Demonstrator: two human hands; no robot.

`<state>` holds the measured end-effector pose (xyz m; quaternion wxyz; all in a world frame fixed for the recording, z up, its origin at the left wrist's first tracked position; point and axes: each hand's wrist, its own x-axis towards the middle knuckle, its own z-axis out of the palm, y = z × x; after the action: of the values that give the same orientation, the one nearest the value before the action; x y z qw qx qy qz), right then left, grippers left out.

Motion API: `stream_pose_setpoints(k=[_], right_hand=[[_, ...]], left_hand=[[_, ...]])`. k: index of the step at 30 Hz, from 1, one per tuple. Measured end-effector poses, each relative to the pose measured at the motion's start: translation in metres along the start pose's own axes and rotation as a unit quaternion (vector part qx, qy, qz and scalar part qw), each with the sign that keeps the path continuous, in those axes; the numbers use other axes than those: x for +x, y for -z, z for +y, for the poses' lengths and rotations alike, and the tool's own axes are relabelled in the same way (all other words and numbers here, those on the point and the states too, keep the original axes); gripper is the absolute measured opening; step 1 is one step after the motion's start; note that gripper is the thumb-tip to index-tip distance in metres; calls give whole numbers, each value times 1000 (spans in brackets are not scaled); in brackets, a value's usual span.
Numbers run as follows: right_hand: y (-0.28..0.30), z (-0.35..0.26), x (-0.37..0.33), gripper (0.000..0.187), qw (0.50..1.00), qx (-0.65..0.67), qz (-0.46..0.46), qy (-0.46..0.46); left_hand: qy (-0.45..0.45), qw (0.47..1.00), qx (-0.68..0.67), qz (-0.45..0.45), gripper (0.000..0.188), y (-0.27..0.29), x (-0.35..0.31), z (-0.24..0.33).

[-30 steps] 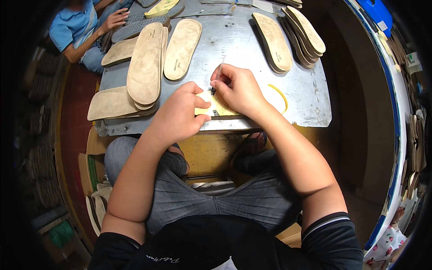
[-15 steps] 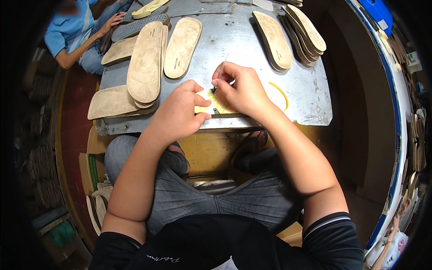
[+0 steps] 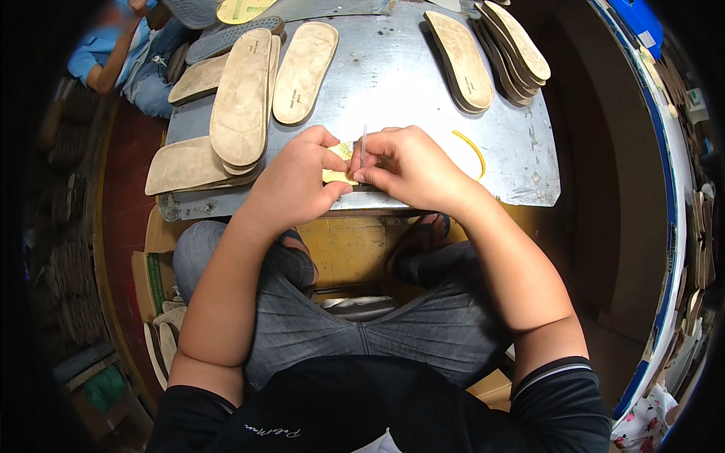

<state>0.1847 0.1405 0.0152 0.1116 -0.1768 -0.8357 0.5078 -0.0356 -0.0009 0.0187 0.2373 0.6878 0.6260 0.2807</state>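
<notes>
A thin translucent stick (image 3: pixel 365 145) stands nearly upright in my right hand (image 3: pixel 411 170), whose thumb and fingers are pinched together low on it. Under both hands, at the near edge of the metal table, lies a yellow sole piece (image 3: pixel 340 176) with printing on it; much of it is hidden. My left hand (image 3: pixel 298 181) has its curled fingers and thumb on the left part of that piece, gripping it. A small dark spot shows at my right fingertips, too small to make out. Right of my right hand, a curved yellow strip (image 3: pixel 473 151) lies on the table.
Beige shoe footbeds (image 3: pixel 240 106) are stacked at the left of the metal table (image 3: pixel 377 75); one footbed (image 3: pixel 306 72) lies beside them. More footbeds (image 3: pixel 515 45) stand stacked at the far right. Grey soles (image 3: pixel 234 41) lie at the back left, near a seated person in blue (image 3: pixel 106 57).
My right hand has come nearer to me, and the stick has become more upright. My left hand has barely shifted. The other person's arm has lifted, away from the soles.
</notes>
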Motion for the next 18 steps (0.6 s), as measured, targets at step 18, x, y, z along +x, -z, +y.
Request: stream_pose_setpoints(k=[18], right_hand=[[-6, 10, 1, 6, 998, 19, 58, 32]], left_hand=[[-8, 1000, 3, 4, 31, -1, 0, 0]])
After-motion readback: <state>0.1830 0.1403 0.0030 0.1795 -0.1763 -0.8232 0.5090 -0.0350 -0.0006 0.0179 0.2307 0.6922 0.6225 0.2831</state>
